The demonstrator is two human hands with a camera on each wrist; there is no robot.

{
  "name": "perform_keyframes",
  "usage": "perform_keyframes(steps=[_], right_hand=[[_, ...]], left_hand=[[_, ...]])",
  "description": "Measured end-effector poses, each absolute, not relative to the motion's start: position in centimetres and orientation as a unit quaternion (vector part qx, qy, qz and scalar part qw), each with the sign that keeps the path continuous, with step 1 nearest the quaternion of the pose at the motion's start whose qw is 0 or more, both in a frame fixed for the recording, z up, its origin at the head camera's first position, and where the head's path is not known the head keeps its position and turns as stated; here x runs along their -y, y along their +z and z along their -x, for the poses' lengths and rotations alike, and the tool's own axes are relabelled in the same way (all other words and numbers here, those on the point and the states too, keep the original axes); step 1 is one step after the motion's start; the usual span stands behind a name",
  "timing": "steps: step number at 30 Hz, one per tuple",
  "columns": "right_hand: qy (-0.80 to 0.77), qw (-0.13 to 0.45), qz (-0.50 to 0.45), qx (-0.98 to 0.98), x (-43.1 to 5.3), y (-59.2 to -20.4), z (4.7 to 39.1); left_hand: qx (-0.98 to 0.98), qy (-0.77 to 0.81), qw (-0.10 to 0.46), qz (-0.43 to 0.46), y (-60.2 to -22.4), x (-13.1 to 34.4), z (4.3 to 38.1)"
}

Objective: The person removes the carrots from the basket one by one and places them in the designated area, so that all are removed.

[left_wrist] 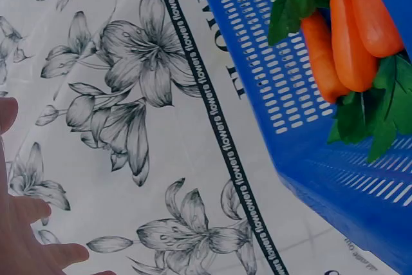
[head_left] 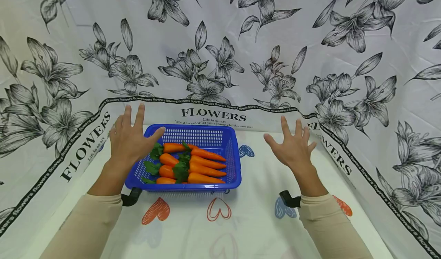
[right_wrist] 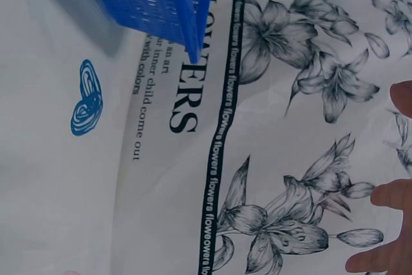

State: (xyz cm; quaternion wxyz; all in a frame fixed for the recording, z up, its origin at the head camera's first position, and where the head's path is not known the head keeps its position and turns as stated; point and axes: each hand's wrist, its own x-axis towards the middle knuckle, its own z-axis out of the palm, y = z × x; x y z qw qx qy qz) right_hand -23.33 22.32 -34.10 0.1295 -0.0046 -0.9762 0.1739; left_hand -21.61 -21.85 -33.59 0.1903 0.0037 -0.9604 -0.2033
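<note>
A blue plastic basket with slotted walls stands on the table, left of the middle in the head view. Inside lie several orange carrots with green leafy tops, laid in two rows. My left hand is raised at the basket's left side with fingers spread, holding nothing. To the right of the basket, well apart from it, my right hand hovers with its fingers spread too, and it holds nothing. The left wrist view shows carrots and the basket's slotted wall close by.
A white cloth with printed hearts covers the table. Behind and at both sides hangs a white curtain with black flower drawings and a lettered border. Dark wrist mounts sit at both sleeve cuffs.
</note>
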Motion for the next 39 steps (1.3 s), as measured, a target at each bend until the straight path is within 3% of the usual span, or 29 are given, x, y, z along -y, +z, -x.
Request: perform_keyframes(steps=[18, 29, 39], right_hand=[[0.17, 0.133, -0.011, 0.976, -21.7, -34.5, 22.6], [0.172, 0.137, -0.021, 0.975, -21.3, -34.6, 22.3], [0.163, 0.135, -0.024, 0.977, -20.9, -35.0, 22.2]], left_hand=[[0.942, -0.24, 0.236, 0.001, -33.5, 22.0, 17.7], [0.869, -0.359, 0.335, 0.056, -35.6, 22.9, 17.1], [0.854, -0.41, 0.311, 0.07, -38.1, 24.1, 16.4]])
